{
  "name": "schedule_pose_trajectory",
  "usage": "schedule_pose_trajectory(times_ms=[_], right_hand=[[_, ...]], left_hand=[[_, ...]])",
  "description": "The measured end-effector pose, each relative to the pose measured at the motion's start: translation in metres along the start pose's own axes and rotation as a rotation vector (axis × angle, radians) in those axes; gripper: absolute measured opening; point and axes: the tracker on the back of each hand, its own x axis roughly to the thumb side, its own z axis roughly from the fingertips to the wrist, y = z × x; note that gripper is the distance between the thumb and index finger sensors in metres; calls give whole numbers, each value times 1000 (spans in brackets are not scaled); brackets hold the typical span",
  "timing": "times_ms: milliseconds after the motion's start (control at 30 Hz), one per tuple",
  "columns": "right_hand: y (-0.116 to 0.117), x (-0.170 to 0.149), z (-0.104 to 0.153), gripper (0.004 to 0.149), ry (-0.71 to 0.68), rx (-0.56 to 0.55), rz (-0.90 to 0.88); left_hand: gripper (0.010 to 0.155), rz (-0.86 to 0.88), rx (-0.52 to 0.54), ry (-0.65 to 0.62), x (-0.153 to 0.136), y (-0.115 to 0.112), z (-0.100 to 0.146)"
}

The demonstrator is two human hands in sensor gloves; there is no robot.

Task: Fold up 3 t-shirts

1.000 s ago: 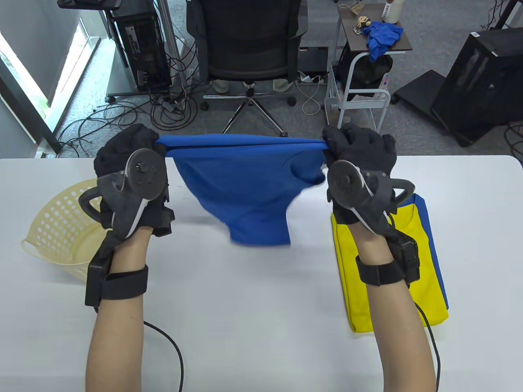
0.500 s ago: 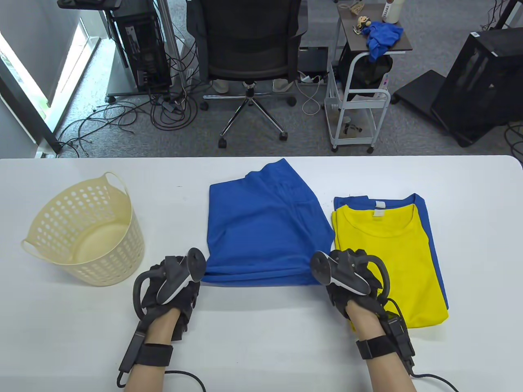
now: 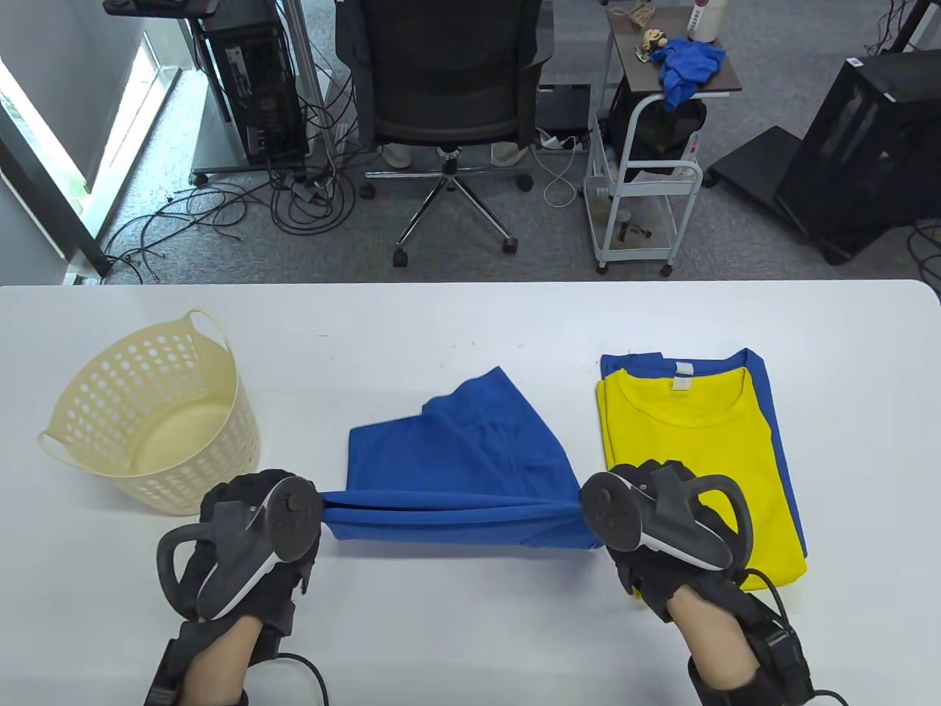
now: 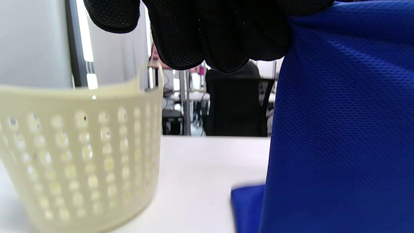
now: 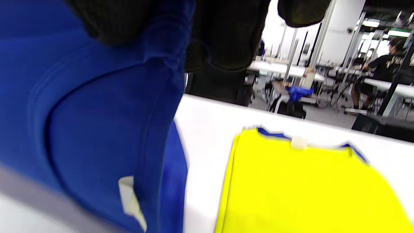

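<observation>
- Your left hand (image 3: 250, 544) is gripping the near-left corner of the blue shirt (image 3: 456, 471), fingers (image 4: 207, 35) curled tight on the cloth, as the left wrist view is showing.
- Your right hand (image 3: 654, 529) is gripping the near-right corner of the same shirt, gloved fingers (image 5: 226, 38) closed over a bunched hem in the right wrist view.
- Between your two hands the near edge is pulling into a taut, straight band, raised off the table (image 3: 470, 625).
- The far part of the shirt is lying on the table, one corner pointing away from you.
- A small white tag (image 5: 129, 197) is showing on the blue cloth in the right wrist view.
- Just right of the blue shirt, a folded yellow shirt (image 3: 706, 441) is lying on top of another folded blue one (image 3: 772, 412), whose edge is peeking out along the far and right sides.
- Your right hand is overlapping the near-left corner of that stack; you cannot tell whether it is touching.
- A cream basket (image 3: 147, 419) is standing upright to the left, near your left hand but apart from the shirt.
</observation>
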Motion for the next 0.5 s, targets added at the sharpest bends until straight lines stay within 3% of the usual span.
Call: schedule_pose_trajectory(times_ms=[100, 200, 400, 500], right_hand=[[-22, 2, -4, 40, 16, -36, 40], [-13, 4, -25, 40, 35, 7, 73], [66, 4, -89, 41, 74, 111, 97], [85, 5, -113, 41, 83, 140, 90]], left_hand=[[42, -21, 15, 27, 2, 18, -5], [41, -72, -55, 60, 8, 6, -24], [41, -150, -253, 111, 15, -75, -81], [41, -165, -282, 149, 14, -99, -102]])
